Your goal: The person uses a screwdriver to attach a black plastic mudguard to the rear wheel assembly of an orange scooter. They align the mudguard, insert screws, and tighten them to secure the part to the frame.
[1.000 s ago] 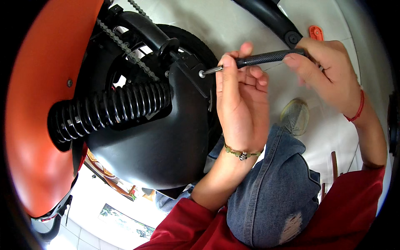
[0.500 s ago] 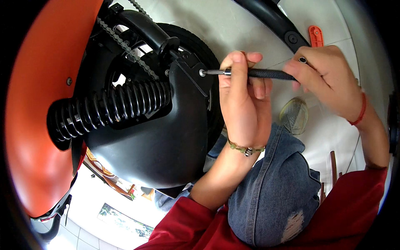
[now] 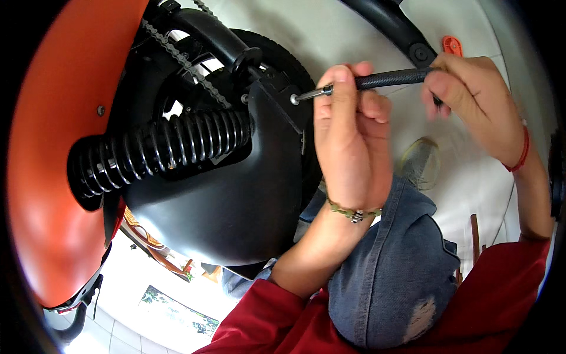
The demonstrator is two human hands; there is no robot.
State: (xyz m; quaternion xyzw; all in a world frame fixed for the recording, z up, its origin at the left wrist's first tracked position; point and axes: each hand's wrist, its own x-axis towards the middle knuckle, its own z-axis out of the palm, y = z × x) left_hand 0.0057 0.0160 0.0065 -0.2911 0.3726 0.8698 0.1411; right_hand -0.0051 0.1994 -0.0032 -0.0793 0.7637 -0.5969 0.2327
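Note:
A screwdriver (image 3: 396, 78) with a black knurled handle and a metal shaft slants across the upper middle. Its tip meets a silver screw head (image 3: 294, 100) on the black plastic mudguard (image 3: 218, 215) of a motorcycle. My left hand (image 3: 354, 135) is closed round the shaft and the front of the handle, thumb on top. At the handle's far end, my right hand (image 3: 471, 97) grips it with bent fingers. A dark piece shows below the right fingers; what it belongs to is unclear.
A black coil spring (image 3: 162, 147), a chain (image 3: 186, 65) and a tyre (image 3: 277, 50) lie left of my hands. An orange body panel (image 3: 53, 159) fills the left side. Beyond my right hand are a black bar (image 3: 383, 23) and an orange plastic piece (image 3: 452, 45). My jeans-clad knee (image 3: 389, 265) is below.
The handle end of the screwdriver has risen, so the tool tilts more. My right hand has moved slightly up and right, and the whole view has shifted a little.

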